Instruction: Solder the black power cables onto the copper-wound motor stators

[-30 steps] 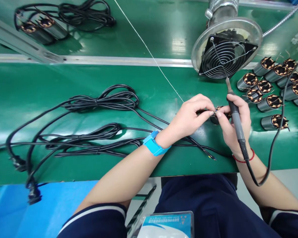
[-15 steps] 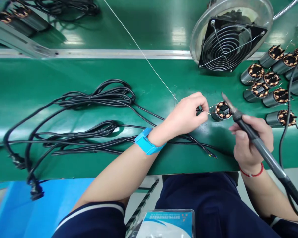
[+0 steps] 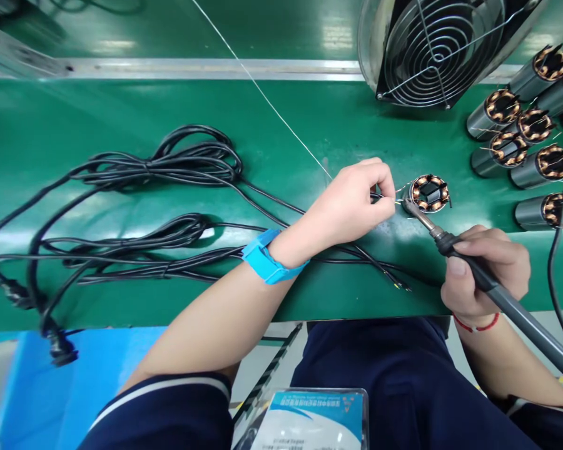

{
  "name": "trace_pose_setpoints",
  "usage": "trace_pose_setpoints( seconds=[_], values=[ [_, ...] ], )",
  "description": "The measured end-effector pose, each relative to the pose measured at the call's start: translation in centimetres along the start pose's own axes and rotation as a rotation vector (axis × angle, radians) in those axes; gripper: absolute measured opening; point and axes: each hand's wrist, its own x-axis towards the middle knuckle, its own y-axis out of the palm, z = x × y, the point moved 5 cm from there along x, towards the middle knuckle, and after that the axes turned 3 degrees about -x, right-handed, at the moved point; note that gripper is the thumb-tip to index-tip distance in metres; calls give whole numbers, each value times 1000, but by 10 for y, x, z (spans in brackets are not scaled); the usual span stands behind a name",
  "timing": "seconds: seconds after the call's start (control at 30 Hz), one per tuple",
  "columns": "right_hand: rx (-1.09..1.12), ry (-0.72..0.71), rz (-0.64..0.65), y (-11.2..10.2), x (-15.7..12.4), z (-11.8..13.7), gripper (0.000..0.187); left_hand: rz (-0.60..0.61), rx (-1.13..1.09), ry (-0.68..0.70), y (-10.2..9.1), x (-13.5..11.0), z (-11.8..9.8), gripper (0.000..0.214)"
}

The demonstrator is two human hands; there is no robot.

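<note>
My left hand (image 3: 351, 203), with a blue wrist strap (image 3: 264, 259), pinches thin wire ends and a black cable right beside a motor stator (image 3: 430, 193) with copper windings that stands on the green mat. A thin solder wire (image 3: 263, 92) runs from the far left down to those fingers. My right hand (image 3: 485, 272) is closed around a soldering iron (image 3: 492, 292) held like a pen. Its tip rests at the stator's left edge, close to my left fingertips.
Bundled black power cables (image 3: 136, 212) spread over the left of the mat (image 3: 309, 125), plugs hanging at the near edge. A fume-extraction fan (image 3: 434, 50) stands at the back right. Several finished stators (image 3: 520, 140) lie at the right. A plastic box (image 3: 309, 422) rests on my lap.
My right hand pulled away from the stator, turned the iron, and has brought its tip down to the stator's left edge. The left hand stayed pinching the wires. The view tilted downward.
</note>
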Motion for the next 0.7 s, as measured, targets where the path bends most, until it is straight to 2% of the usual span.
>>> trace_pose_setpoints(
  seconds=[0.2,0.37,0.7],
  values=[
    [32,42,67,2,1,1,15,-5,3,-10,0,0,0,14],
    [18,3,30,1,1,1,13,-34,-26,-45,1,0,2,13],
    [-28,15,61,2,1,3,12,-43,-108,-117,2,0,6,9]
  ],
)
